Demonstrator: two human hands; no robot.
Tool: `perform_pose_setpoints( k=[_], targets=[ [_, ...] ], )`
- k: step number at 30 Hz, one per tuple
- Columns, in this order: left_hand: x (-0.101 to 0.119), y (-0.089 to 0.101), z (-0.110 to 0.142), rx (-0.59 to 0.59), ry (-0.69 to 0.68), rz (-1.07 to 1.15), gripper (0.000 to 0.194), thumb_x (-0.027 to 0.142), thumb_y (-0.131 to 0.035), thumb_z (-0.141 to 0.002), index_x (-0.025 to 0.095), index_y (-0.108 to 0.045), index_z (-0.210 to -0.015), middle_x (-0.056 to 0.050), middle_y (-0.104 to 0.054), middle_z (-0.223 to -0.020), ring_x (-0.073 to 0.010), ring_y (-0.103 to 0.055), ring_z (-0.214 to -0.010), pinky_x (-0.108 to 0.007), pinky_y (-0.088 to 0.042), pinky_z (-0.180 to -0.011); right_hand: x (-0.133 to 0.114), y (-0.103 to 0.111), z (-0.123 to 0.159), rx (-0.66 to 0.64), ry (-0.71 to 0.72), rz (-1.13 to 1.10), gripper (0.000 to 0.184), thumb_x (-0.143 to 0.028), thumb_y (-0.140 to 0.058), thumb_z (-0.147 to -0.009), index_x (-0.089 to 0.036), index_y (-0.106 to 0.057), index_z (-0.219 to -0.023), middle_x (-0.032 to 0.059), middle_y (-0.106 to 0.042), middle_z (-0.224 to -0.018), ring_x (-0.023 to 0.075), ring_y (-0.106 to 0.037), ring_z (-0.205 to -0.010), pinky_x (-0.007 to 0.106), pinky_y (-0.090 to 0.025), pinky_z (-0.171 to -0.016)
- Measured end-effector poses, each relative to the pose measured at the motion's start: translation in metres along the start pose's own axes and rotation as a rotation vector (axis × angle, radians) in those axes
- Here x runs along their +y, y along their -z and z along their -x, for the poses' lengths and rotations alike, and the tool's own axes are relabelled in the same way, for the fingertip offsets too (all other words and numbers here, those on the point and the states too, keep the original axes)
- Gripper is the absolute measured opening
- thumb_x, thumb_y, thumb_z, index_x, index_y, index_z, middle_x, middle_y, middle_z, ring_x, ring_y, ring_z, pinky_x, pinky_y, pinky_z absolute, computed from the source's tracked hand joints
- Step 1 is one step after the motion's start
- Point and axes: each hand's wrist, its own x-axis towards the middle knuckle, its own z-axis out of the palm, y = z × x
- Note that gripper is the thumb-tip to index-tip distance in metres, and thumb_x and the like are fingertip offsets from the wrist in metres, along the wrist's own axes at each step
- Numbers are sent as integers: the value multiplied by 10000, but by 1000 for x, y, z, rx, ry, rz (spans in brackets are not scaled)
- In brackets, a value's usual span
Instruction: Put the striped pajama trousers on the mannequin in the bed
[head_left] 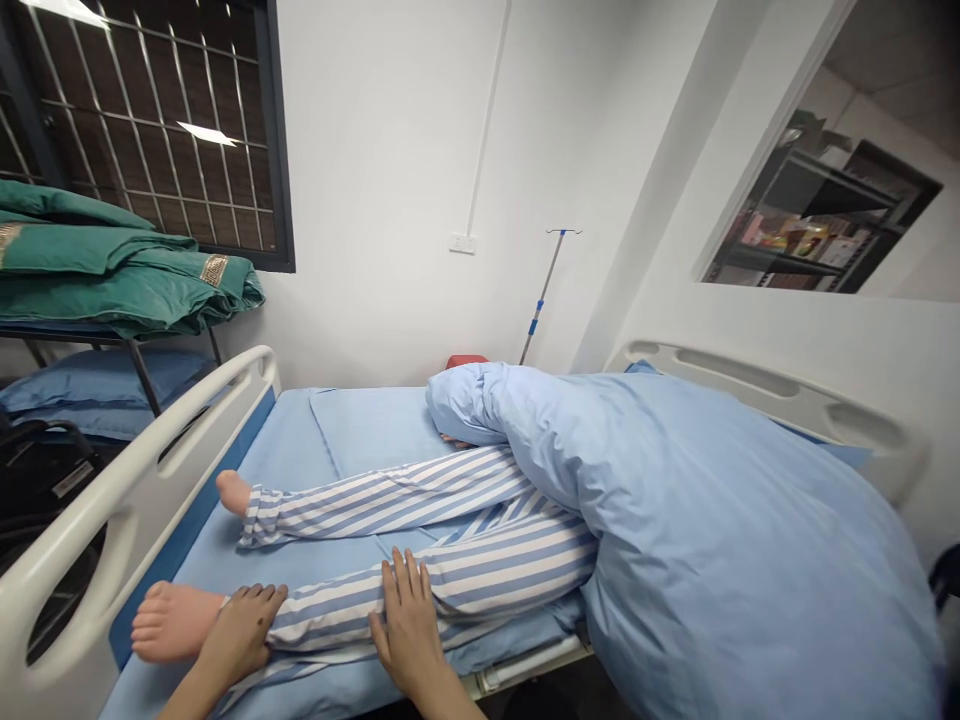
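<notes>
A figure in blue-and-white striped trousers (517, 555) lies on the bed; its smooth bare foot (176, 622) looks like a manikin's. My left hand (247, 622) curls over the near leg just above the ankle, at the trouser cuff. Flat on the same leg, around the knee, rests my right hand (409, 620), its fingers stretched out and slightly apart. The far leg (382, 495) lies straight beside it, its foot (233, 493) pointing up. A light blue quilt (712, 500) is folded back over the upper body, hiding it.
A pale footboard (150, 450) stands at the left and a headboard (787, 390) at the right. Behind the bed rises an IV pole (541, 300). Folded green quilts (112, 260) lie on a rack at the left, near a dark wheelchair (45, 470).
</notes>
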Motion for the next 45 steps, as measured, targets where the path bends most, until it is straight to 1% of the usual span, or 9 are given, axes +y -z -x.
perform_pose_setpoints(
  k=[5, 8, 14, 21, 28, 32, 36, 40, 45],
  targets=[
    [19, -1, 7, 20, 57, 34, 778, 164, -464, -524, 173, -408, -1300, -113, -510, -1250, -269, -444, -1114, -422, -249, -980, -10, -9, -20, -78, 41, -67, 528, -422, -435, -839, -212, -402, -1323, 96, -411, -1360, 294, -325, -1261, 482, -187, -1056],
    [21, -6, 6, 51, 80, 49, 730, 160, -457, -548, 189, -440, -1277, -102, -532, -1217, -265, -456, -1090, -413, -260, -963, -7, -18, -25, -75, 21, -84, 486, -449, -442, -830, -221, -478, -1257, 101, -530, -1233, 288, -424, -1171, 490, -206, -1039],
    [14, -6, -11, 4, 78, 66, 647, 106, -423, -583, 201, -498, -1219, -92, -600, -1116, -261, -519, -1005, -397, -328, -868, -5, -23, -28, -29, 1, -99, 436, -426, -471, -814, -237, -520, -1205, 89, -561, -1178, 284, -452, -1125, 481, -219, -1027],
    [15, -2, -12, 26, 92, 59, 623, 106, -440, -574, 203, -511, -1185, -95, -586, -1096, -258, -503, -1011, -407, -318, -896, -7, -25, -30, -46, -10, -67, 436, -411, -445, -829, -221, -515, -1215, 99, -545, -1205, 291, -432, -1146, 482, -195, -1032],
    [35, -13, 5, 197, 159, 70, 862, 114, -506, -507, 196, -304, -1341, -114, -391, -1350, -316, -254, -1273, -478, -111, -1069, -9, -24, -28, -58, 4, -10, 430, -401, -415, -841, -194, -521, -1203, 114, -547, -1185, 290, -435, -1123, 477, -199, -1019],
    [45, -11, 9, 394, 52, 270, 674, 232, -509, -636, 206, -367, -1294, -100, -469, -1261, -269, -348, -1207, -454, -232, -1043, -8, -27, -27, -40, 31, 34, 428, -408, -391, -850, -201, -507, -1206, 105, -547, -1172, 281, -436, -1111, 472, -201, -1014],
    [41, -7, 2, 487, 84, 416, 380, 328, -380, -802, 205, -519, -1133, -77, -574, -1098, -204, -484, -1049, -377, -384, -921, -6, -30, -26, -57, 40, 68, 432, -416, -384, -850, -203, -497, -1208, 104, -539, -1180, 278, -434, -1112, 461, -202, -1013],
    [40, -15, -2, 522, 62, 297, 334, 328, -319, -857, 214, -601, -994, -66, -625, -992, -195, -534, -929, -369, -393, -866, -5, -25, -29, -116, 28, 72, 428, -409, -411, -831, -201, -503, -1194, 111, -545, -1167, 280, -445, -1105, 458, -217, -1005],
    [54, -37, 0, 637, 148, 156, 380, 354, -330, -862, 196, -577, -1105, -94, -612, -1034, -229, -514, -990, -434, -339, -936, -22, -18, -49, -230, -33, 44, 472, -339, -492, -750, -148, -510, -1182, 146, -567, -1111, 302, -478, -1068, 460, -293, -956]
  ],
)
